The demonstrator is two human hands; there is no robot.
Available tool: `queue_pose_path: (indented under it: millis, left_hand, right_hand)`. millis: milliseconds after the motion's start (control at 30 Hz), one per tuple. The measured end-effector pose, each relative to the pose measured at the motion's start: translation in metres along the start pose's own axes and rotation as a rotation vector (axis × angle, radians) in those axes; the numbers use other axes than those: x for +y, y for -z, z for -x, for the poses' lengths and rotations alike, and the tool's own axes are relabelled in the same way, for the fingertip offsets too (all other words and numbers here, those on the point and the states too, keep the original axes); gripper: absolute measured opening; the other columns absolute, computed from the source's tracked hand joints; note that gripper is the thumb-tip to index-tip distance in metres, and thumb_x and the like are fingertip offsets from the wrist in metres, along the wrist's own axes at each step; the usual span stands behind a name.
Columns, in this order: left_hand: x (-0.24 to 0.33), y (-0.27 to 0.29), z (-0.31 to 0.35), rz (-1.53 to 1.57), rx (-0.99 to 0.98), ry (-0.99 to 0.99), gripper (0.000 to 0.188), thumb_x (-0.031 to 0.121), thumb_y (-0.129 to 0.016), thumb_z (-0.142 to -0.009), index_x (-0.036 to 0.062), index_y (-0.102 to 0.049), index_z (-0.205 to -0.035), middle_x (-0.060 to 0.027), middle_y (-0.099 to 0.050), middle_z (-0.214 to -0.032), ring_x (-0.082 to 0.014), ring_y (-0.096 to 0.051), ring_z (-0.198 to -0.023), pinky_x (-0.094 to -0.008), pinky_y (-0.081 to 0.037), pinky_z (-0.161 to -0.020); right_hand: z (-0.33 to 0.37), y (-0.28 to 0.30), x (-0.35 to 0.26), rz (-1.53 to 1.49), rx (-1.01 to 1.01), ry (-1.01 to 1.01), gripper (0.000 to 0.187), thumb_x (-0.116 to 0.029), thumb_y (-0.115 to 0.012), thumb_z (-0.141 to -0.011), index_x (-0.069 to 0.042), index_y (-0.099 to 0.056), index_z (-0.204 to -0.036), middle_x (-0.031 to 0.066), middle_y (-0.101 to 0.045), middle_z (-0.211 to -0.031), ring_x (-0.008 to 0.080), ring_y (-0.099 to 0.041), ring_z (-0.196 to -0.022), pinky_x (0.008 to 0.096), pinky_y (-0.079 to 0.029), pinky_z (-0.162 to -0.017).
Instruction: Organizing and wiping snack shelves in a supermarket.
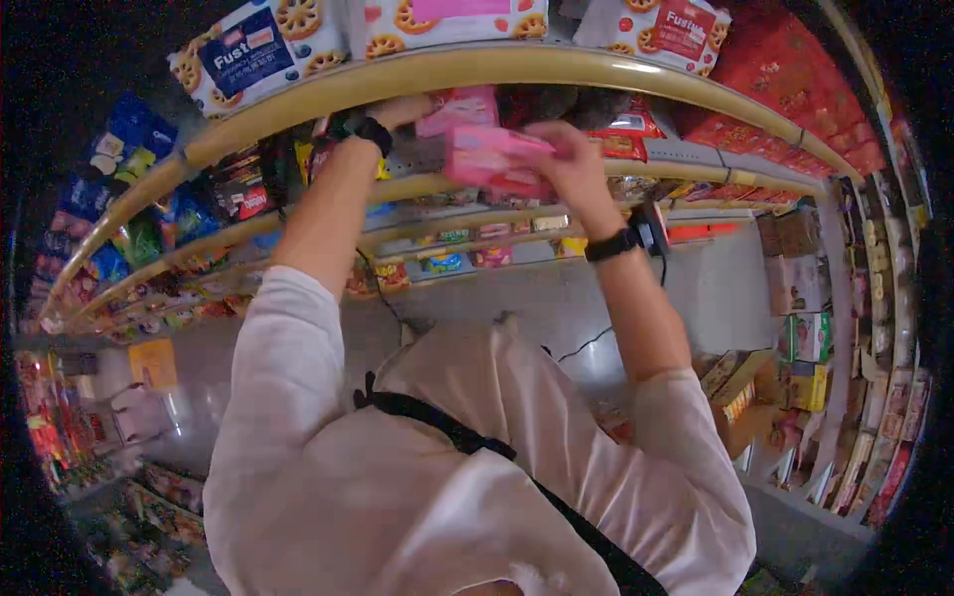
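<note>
My right hand (574, 157) grips a pink packet (487, 157) by its right end, in front of the shelf edge. The packet is slightly smeared by motion. Behind it, on the shelf below the top one, lies another pink packet (465, 104). My left hand (399, 111) reaches in beside that packet, at its left end. The yellowish shelf rail above partly covers the left hand, and its fingertips are too blurred to make out. Both wrists carry black bands.
A curved yellowish shelf rail (417, 81) runs across the front. Above it stand white packs of biscuits (323, 35). Red packages (626, 131) lie right of my hands, dark and blue snack bags (238, 184) left. Lower shelves hold more packets. Cartons (795, 283) stand at the right.
</note>
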State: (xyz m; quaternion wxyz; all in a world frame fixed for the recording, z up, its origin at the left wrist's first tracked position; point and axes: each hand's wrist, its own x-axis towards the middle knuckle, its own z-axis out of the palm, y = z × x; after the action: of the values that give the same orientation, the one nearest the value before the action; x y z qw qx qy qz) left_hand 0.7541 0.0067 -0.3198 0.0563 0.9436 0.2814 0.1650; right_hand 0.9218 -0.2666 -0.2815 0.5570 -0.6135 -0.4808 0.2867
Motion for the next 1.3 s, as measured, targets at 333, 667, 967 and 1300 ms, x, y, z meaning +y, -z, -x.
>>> queue_pose_path:
  millis: [333,667,967,1300]
  left_hand:
    - [-0.032,-0.006,0.000,0.155,0.184,0.173,0.047,0.035,-0.064,-0.092,0.0077,-0.057,-0.130,-0.0147,-0.059,-0.132,-0.0322,-0.053,-0.123,-0.0407,-0.040,-0.105]
    - [-0.042,0.001,0.016,0.307,0.237,0.202,0.044,0.035,-0.064,-0.092,0.0073,-0.060,-0.125,-0.0142,-0.062,-0.127,-0.0310,-0.057,-0.117,-0.0395,-0.043,-0.101]
    - [-0.036,0.002,0.017,0.362,0.262,0.196,0.041,0.035,-0.064,-0.093,0.0069,-0.062,-0.122,-0.0138,-0.065,-0.122,-0.0300,-0.059,-0.112,-0.0384,-0.045,-0.097]
    - [0.024,0.031,0.053,0.556,0.288,0.113,0.038,0.035,-0.064,-0.093,0.0065,-0.065,-0.117,-0.0133,-0.068,-0.117,-0.0289,-0.063,-0.107,-0.0372,-0.048,-0.093]
  right_hand:
    - [-0.095,-0.038,0.023,0.296,-0.301,0.267,0.050,-0.017,-0.077,-0.078,-0.003,-0.060,-0.123,0.0171,-0.067,-0.109,0.0244,-0.065,-0.103,0.0340,-0.051,-0.089]
    - [-0.106,-0.042,0.030,0.621,-0.455,0.449,0.045,-0.024,-0.072,-0.081,-0.007,-0.063,-0.122,0.0195,-0.064,-0.117,0.0379,-0.061,-0.109,0.0434,-0.049,-0.091]
    - [-0.091,-0.040,0.015,0.616,-0.427,0.339,0.041,-0.021,-0.072,-0.081,-0.007,-0.065,-0.118,0.0163,-0.065,-0.117,0.0346,-0.062,-0.108,0.0422,-0.050,-0.092]
    - [0.042,-0.033,0.026,-0.077,0.086,0.079,0.031,-0.006,-0.075,-0.080,-0.002,-0.063,-0.108,0.0077,-0.065,-0.112,0.0208,-0.065,-0.096,0.0320,-0.052,-0.085]
